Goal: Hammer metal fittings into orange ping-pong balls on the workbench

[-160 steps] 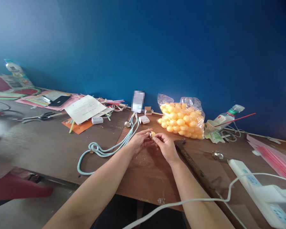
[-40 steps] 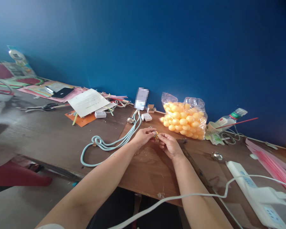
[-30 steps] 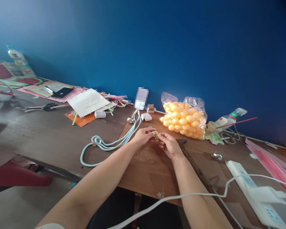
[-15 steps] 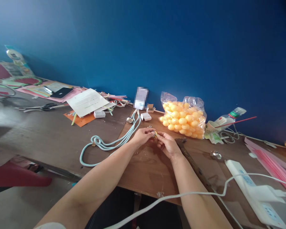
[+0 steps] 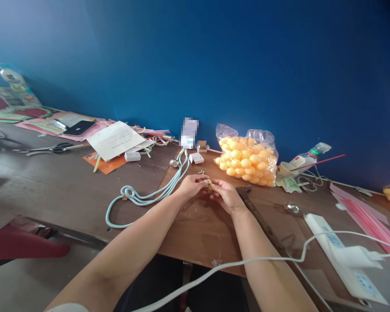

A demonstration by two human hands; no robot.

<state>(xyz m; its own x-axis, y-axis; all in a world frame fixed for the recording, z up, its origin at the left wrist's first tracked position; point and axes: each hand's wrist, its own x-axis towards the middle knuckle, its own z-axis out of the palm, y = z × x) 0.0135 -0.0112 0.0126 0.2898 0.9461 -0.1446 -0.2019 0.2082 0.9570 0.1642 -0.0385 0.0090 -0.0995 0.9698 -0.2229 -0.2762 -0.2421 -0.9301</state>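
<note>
My left hand (image 5: 192, 186) and my right hand (image 5: 226, 195) meet over the brown table, fingertips pinched together. Between them is a small yellow and silvery piece (image 5: 208, 183), too small and too covered by fingers to name. Both hands are closed on it. Just beyond my left fingertips lie some tiny silvery bits (image 5: 201, 172). To the left, a looped light-blue cord (image 5: 139, 197) runs up to a phone-like object (image 5: 189, 132), blurred out, that leans on the wall. Beside the cord sits a shiny silver ball-like object (image 5: 174, 163).
A clear bag of orange balls (image 5: 245, 160) stands behind my right hand. A white cable crosses over my right forearm to a power strip (image 5: 325, 238). Papers (image 5: 115, 139), scissors (image 5: 58, 147) and a small white box (image 5: 132, 156) lie left; a bottle (image 5: 307, 158) leans right.
The whole view has shifted slightly, so the things sit a little further left. My hands stay together on the small piece, with only slight finger movement.
</note>
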